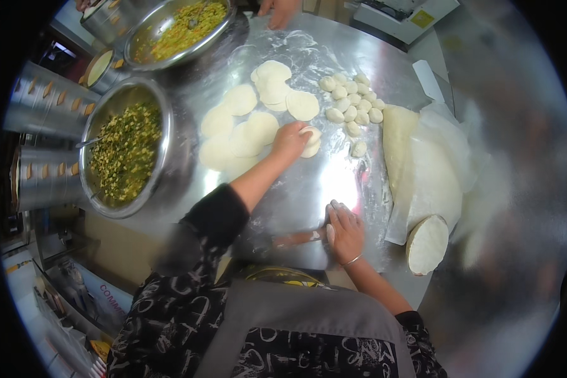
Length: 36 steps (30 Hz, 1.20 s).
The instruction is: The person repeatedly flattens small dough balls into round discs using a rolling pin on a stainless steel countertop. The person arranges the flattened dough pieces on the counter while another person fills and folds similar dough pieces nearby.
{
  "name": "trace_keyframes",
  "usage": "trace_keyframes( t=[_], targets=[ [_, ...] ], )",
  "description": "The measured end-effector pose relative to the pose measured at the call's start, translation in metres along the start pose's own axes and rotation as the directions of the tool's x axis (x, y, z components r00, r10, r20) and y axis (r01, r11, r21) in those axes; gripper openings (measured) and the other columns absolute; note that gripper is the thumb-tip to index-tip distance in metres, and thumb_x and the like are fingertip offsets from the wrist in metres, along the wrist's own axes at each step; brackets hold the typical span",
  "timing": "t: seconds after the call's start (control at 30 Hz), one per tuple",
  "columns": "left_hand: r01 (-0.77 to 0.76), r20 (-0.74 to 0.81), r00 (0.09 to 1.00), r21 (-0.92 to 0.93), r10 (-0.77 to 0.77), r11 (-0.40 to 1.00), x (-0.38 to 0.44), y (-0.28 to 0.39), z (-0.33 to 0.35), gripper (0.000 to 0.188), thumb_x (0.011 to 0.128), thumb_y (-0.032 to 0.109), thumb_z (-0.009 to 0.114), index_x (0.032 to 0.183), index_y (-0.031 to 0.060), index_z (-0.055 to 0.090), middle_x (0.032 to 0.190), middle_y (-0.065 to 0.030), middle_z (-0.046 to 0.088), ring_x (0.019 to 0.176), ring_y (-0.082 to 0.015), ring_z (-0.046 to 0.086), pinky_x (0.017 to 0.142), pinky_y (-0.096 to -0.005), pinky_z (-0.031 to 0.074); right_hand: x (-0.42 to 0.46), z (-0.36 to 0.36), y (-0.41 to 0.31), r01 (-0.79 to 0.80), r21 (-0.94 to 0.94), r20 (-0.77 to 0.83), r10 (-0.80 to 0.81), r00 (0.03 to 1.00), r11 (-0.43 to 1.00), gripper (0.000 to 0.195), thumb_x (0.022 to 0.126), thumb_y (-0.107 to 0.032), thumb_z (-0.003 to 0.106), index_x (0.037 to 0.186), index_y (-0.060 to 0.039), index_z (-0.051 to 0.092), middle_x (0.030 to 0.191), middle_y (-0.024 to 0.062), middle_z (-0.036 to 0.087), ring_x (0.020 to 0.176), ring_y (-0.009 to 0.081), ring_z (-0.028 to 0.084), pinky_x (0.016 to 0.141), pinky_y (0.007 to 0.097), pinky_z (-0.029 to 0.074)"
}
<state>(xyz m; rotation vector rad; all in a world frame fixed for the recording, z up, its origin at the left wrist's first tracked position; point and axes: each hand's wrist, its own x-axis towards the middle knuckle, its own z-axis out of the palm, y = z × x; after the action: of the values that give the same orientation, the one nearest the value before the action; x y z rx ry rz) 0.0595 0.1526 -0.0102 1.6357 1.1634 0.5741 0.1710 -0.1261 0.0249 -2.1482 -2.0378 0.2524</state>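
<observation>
My left hand (289,141) pinches a few small flattened dough discs (311,137) at the middle of the steel table (283,198). Beside it to the left and beyond lie several thin round dough wrappers (241,99), some overlapping. Nearer my body, my right hand (345,231) lies over the right end of a wooden rolling pin (298,238), its fingers stretched forward. Part of the pin is hidden beneath that hand. Several small dough balls (352,98) are grouped beyond my hands, to the right, on a floured patch.
Steel bowls hold a chopped green filling (127,151) and a yellow-orange filling (189,30) at left. Stacked metal steamers (52,101) flank them. On the right sits a large dough mass (427,245) partly under plastic sheeting (434,170). Another person's hand (279,12) rests at the far edge.
</observation>
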Motion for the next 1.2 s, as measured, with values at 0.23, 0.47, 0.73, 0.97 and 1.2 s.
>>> trace_keyframes(
  t=[0.23,0.47,0.73,0.97,1.2],
  targets=[
    [0.002,0.272,0.961,0.159,-0.046,0.987,-0.075,-0.018,0.036,0.027,0.083,0.019,0.079,0.104,0.0036,0.072,0.094,-0.0142,0.074,0.085,-0.0260,0.072,0.076,-0.0374,0.055,-0.054,-0.004,0.015,-0.155,-0.012,0.068,0.155,0.985,0.988,0.054,0.095,-0.024,0.052,0.145,-0.0049,0.049,0.151,0.0108,0.048,0.139,0.0285,0.044,0.115,0.0463,0.029],
    [0.092,0.280,0.956,0.014,-0.092,0.996,-0.143,-0.002,0.027,0.018,0.085,0.014,0.073,0.100,0.0039,0.070,0.094,-0.0170,0.070,0.087,-0.0340,0.067,0.077,-0.0413,0.053,0.028,-0.004,0.002,-0.184,-0.021,0.027,0.185,0.982,0.983,0.058,0.094,-0.023,0.053,0.148,-0.0040,0.044,0.153,0.0132,0.044,0.142,0.0314,0.039,0.114,0.0512,0.030],
    [-0.133,0.352,0.936,0.299,0.020,0.945,-0.145,0.013,0.017,0.018,0.086,0.016,0.069,0.099,0.0044,0.068,0.098,-0.0218,0.065,0.094,-0.0429,0.062,0.080,-0.0507,0.049,0.045,0.000,-0.009,-0.181,-0.023,-0.020,0.181,0.983,0.983,0.049,0.099,-0.028,0.052,0.142,-0.0056,0.052,0.146,0.0121,0.050,0.136,0.0318,0.046,0.110,0.0508,0.034],
    [-0.101,0.257,0.963,0.072,0.079,0.992,-0.137,-0.026,0.009,0.012,0.084,0.011,0.070,0.091,0.0026,0.066,0.088,-0.0186,0.060,0.085,-0.0404,0.060,0.076,-0.0486,0.049,0.041,0.006,0.005,-0.078,0.050,0.016,0.077,0.997,0.996,0.044,0.098,-0.024,0.053,0.139,-0.0079,0.055,0.147,0.0111,0.051,0.135,0.0300,0.048,0.109,0.0477,0.035],
    [-0.197,0.216,0.965,0.223,0.148,0.955,-0.146,-0.008,0.009,0.018,0.089,0.018,0.067,0.087,0.0009,0.064,0.088,-0.0209,0.062,0.086,-0.0413,0.061,0.075,-0.0489,0.047,0.104,0.006,-0.013,-0.151,0.032,-0.145,0.154,0.977,0.988,0.041,0.099,-0.025,0.055,0.135,-0.0060,0.057,0.142,0.0122,0.054,0.129,0.0302,0.051,0.106,0.0486,0.035]
  ],
)
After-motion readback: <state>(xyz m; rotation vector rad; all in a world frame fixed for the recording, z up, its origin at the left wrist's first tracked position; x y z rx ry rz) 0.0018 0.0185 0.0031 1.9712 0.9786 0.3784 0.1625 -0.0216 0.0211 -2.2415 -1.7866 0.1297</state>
